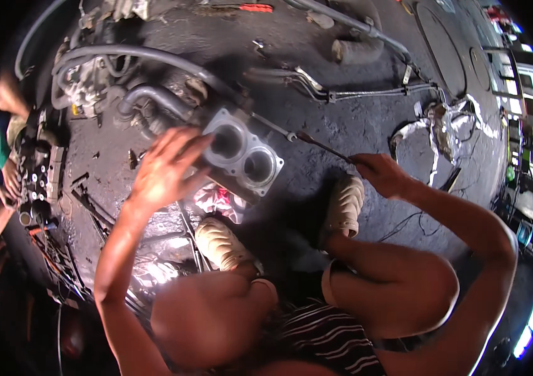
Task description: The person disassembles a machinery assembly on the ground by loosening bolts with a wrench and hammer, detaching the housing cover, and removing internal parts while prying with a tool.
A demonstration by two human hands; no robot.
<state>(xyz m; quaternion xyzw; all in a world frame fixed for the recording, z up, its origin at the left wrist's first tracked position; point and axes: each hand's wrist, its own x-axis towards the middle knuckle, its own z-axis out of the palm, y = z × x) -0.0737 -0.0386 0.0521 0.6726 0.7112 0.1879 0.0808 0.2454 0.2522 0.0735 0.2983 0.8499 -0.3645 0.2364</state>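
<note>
A silver-grey metal block with two round bores (243,152), like a small engine cylinder block, stands in front of me on the dark floor. Beside its left edge is my left hand (169,164), fingers spread and blurred by motion; whether it touches the block I cannot tell. My right hand (380,174) is closed round the near end of a thin dark rod-like tool (326,148). The tool's slightly broader far tip points toward the block. Close to that tip is the ring end of a spanner (290,136), its shaft running back behind the block.
Hoses (147,53) and engine parts (88,84) lie at the far left. A metal pipe assembly (366,94) is beyond the block, with crumpled silvery sheet (442,128) at right. A red-and-white rag (219,202) lies by my left shoe. At left, a person in green sleeves handles another engine part (42,169).
</note>
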